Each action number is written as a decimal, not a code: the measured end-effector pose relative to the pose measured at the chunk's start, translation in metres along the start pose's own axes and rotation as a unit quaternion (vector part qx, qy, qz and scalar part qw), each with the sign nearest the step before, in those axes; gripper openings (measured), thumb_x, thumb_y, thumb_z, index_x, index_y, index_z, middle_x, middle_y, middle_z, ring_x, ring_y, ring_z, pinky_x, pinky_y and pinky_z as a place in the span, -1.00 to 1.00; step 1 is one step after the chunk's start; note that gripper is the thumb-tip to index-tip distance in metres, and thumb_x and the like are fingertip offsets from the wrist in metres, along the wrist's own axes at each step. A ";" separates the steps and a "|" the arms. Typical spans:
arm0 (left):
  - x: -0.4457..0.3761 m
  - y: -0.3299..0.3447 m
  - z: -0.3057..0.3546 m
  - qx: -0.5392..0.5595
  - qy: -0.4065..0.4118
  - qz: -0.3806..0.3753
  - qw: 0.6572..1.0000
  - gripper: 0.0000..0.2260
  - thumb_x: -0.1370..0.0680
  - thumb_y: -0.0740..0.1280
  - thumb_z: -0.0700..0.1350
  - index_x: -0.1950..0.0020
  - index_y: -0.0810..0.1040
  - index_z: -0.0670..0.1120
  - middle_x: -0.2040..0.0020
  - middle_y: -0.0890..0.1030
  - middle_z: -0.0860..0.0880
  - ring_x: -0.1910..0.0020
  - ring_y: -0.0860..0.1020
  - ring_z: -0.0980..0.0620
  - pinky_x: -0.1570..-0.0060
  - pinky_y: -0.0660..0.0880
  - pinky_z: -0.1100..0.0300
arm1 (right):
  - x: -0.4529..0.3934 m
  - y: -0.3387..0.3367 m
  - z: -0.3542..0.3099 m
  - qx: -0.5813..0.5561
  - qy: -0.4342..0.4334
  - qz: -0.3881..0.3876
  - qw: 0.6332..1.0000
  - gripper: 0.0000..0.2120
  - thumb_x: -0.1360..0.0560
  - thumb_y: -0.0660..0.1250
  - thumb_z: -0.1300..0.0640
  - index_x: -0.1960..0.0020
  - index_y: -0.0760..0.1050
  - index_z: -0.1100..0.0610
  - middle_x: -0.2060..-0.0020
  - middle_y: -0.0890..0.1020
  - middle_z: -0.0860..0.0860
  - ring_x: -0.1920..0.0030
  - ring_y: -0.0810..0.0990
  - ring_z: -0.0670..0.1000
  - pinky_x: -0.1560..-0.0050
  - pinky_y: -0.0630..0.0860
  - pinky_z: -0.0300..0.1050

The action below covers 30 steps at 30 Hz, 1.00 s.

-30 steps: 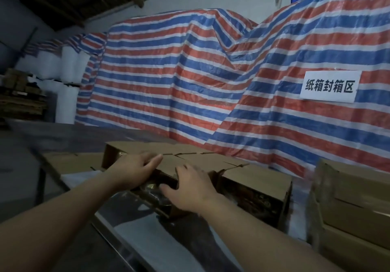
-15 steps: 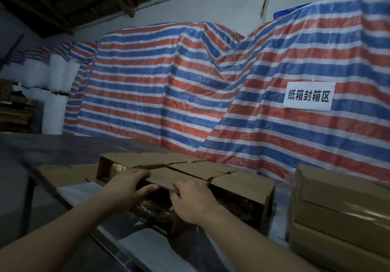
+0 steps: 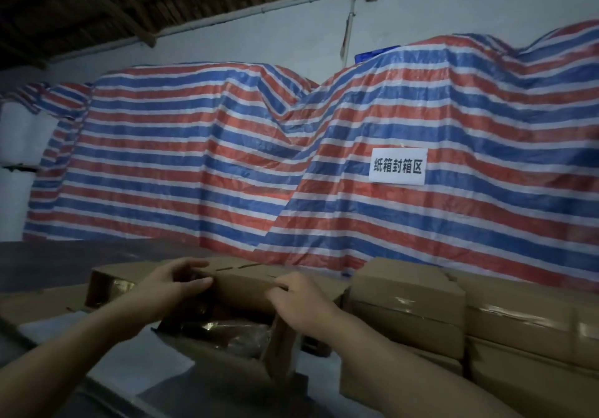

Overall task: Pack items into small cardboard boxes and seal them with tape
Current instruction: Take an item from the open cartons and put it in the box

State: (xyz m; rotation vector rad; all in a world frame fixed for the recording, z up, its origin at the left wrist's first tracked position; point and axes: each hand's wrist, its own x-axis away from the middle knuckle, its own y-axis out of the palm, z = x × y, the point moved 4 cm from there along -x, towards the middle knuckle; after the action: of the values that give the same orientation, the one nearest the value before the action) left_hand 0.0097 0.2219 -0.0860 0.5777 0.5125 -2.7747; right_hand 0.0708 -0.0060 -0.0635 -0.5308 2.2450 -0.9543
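Red, white and blue striped plastic tarpaulin (image 3: 201, 158): draped over tall heaps, filling the background behind the open box.
Dark flat table (image 3: 48, 265): carries the open box; extends left of and behind it.
Stack of closed brown cardboard boxes (image 3: 421, 314): just right of the open box, several with glossy clear tape across their faces.
Open brown cardboard box (image 3: 240, 291): near edge of the table, centre foreground; long top flap folded partly over the opening, a short end flap standing at its near right corner.
Shiny dark wrapped items (image 3: 227, 333): inside the open box, visible beneath the flap; exact kind unclear in dim light.
White rectangular paper sign with black characters (image 3: 397, 167): fixed to the tarpaulin, above and right of the open box.
Left hand (image 3: 175, 284): fingers curled, gripping the left end of the top flap.
Right hand (image 3: 298, 301): fingers curled over the flap's near edge, holding it toward the right end.
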 end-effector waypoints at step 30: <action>0.067 0.326 0.109 0.426 -0.092 -0.122 0.892 -0.44 -0.65 0.02 0.23 -0.11 0.69 -0.09 0.07 0.70 -0.25 0.19 0.70 -0.13 0.17 0.50 0.03 | 0.257 -0.204 0.158 -0.392 0.267 0.227 0.851 -0.71 -0.41 0.32 0.02 0.01 0.59 0.21 0.31 0.70 0.10 0.36 0.68 0.02 0.31 0.55 -0.13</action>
State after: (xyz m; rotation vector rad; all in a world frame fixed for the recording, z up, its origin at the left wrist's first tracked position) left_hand 0.0184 -0.1273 -0.1140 0.4060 -0.7799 -3.1588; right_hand 0.0178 -0.3649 -0.0976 -0.0172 3.0481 0.1330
